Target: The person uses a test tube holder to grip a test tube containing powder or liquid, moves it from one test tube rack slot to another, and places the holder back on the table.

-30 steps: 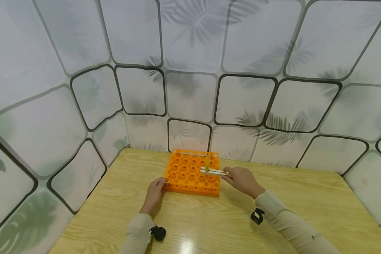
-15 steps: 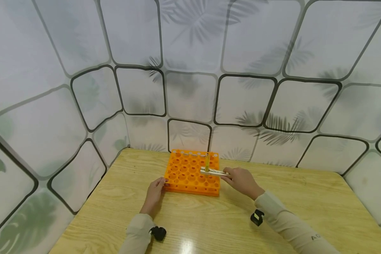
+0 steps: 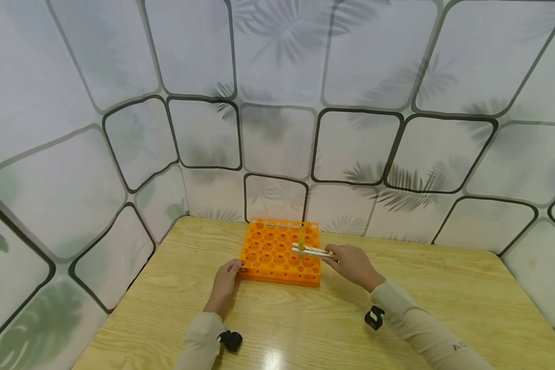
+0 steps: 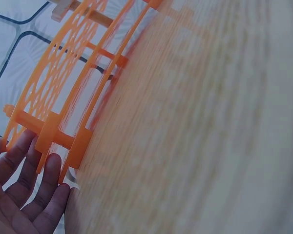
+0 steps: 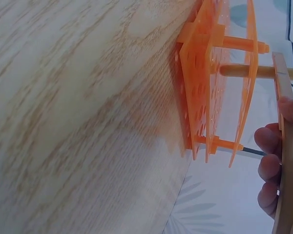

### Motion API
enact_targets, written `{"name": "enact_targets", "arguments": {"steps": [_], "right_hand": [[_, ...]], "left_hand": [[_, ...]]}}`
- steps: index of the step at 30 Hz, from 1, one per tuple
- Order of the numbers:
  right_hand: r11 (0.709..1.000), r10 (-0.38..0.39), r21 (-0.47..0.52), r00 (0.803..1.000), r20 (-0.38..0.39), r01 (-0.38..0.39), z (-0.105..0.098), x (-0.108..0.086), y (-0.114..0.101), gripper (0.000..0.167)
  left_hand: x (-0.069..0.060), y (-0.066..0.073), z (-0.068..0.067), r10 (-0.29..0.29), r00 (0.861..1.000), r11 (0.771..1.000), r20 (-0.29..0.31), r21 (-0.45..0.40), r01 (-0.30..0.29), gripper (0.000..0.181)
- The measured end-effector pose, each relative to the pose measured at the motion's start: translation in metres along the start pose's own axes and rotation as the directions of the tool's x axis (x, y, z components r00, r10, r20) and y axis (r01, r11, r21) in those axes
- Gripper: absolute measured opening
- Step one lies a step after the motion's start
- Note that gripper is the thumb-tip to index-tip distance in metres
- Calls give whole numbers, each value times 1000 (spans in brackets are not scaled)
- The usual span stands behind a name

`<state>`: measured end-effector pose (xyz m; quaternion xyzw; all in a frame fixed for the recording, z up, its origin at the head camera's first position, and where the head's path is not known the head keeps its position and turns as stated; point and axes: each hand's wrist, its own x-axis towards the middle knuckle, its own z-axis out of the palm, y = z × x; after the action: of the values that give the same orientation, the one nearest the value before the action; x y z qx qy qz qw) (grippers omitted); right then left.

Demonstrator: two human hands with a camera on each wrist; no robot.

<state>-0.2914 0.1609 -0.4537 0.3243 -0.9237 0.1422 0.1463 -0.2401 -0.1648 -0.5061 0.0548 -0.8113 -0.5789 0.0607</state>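
An orange plastic test tube rack (image 3: 277, 275) with round holes stands on the table. At its near left corner my left hand (image 3: 224, 284) pinches the top plate; in the left wrist view the thumb lies over that plate and the other fingers (image 4: 53, 168) touch the side. My right hand (image 3: 355, 266) grips a wooden test tube clamp (image 3: 313, 251) over the rack's right part. The clamp's end is closed around an upright test tube (image 3: 301, 237) with yellow contents. In the right wrist view, the tube's rounded bottom (image 5: 229, 70) passes through the top plate and reaches the middle plate.
The wood-grain table (image 3: 277, 318) extends around the rack. Just behind the rack hangs a pale patterned curtain (image 3: 277, 139), which also runs along the left and right sides. Black wrist cameras (image 3: 231, 339) sit at both sleeves.
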Motion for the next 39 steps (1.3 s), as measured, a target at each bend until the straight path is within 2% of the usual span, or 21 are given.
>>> {"name": "enact_targets", "arguments": {"steps": [7, 17, 27, 39], "right_hand": [[1000, 11, 13, 1000, 10, -11, 1, 0, -1, 17], [998, 24, 49, 999, 46, -26, -2, 0, -3, 14], [995, 41, 84, 995, 86, -49, -3, 1, -2, 13], [993, 29, 106, 991, 133, -44, -3, 1, -3, 14]], "left_hand": [[0, 0, 0, 0, 1000, 1000, -1, 15, 0, 35], [-1, -2, 0, 22, 1000, 1000, 15, -13, -22, 36], [0, 1, -1, -15, 1000, 1000, 9, -7, 15, 37], [0, 1, 1, -26, 1000, 1000, -6, -4, 26, 35]]}}
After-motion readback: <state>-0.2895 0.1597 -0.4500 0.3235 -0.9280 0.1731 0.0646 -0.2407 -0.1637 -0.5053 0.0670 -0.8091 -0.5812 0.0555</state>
